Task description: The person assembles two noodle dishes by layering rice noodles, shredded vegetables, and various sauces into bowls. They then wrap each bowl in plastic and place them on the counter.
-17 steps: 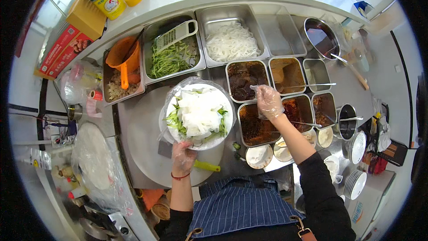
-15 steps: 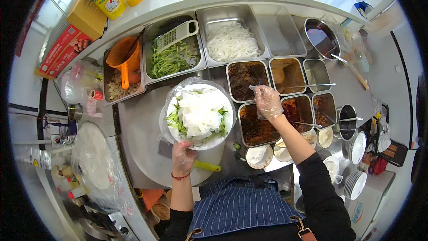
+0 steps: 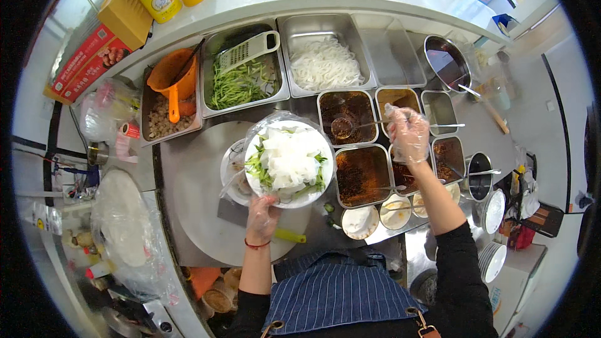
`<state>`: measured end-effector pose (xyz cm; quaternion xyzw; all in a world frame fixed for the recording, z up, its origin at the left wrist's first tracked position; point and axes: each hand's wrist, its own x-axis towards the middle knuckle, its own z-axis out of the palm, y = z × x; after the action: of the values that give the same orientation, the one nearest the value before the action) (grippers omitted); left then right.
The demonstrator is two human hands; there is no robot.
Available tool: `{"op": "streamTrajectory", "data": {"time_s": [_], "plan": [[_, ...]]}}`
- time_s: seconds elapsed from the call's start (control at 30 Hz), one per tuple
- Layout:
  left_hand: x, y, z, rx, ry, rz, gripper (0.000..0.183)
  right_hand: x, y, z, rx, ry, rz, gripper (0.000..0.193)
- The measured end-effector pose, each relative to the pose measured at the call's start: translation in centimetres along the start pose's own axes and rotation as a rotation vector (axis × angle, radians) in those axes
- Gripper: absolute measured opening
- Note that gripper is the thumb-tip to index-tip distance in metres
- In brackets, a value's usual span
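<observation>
In my gloved left hand [image 3: 263,218], at its near rim, is a white bowl [image 3: 251,183] lined with clear plastic. It carries wide white noodles [image 3: 289,158] over shredded cucumber [image 3: 261,174]. Partly under it, to the left, sits another plastic-covered bowl [image 3: 230,178]. My right hand [image 3: 409,135], also in a clear glove, is above the sauce pans with its fingers curled. A spoon [image 3: 342,128] rests its bowl in the dark sauce pan [image 3: 328,103], and its handle runs to the fingers, which seem closed on it; the exact grip is hidden.
Behind stand pans of shredded cucumber [image 3: 235,91] with a grater [image 3: 250,52], and white noodles [image 3: 325,66]. An orange strainer [image 3: 168,81] rests at left. More sauce pans [image 3: 363,172] and small bowls [image 3: 360,221] lie at right. A yellow-green handle [image 3: 290,235] shows on the round board [image 3: 197,213].
My right hand has moved right, away from the dark sauce pan, and the spoon now shows there. My left hand has shifted the bowl slightly right, uncovering more of the other bowl.
</observation>
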<state>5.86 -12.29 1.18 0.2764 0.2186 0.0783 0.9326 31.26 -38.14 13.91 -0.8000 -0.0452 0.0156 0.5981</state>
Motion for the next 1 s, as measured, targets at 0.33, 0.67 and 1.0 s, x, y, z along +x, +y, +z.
{"op": "streamTrajectory", "data": {"time_s": [0.33,0.67,1.0], "plan": [[1.5,-0.9,5.1,0.038,-0.08,-0.025,0.041,-5.3,-9.2,0.3,-0.22,-0.239,-0.316,0.017],[2.4,-0.9,5.6,-0.047,-0.123,-0.077,0.053,-8.8,-4.4,-0.5,-0.415,-0.448,-1.152,0.046],[1.7,-1.0,4.1,-0.029,-0.058,-0.065,0.058,-0.5,5.7,0.6,-0.586,0.026,-0.719,0.009]]}}
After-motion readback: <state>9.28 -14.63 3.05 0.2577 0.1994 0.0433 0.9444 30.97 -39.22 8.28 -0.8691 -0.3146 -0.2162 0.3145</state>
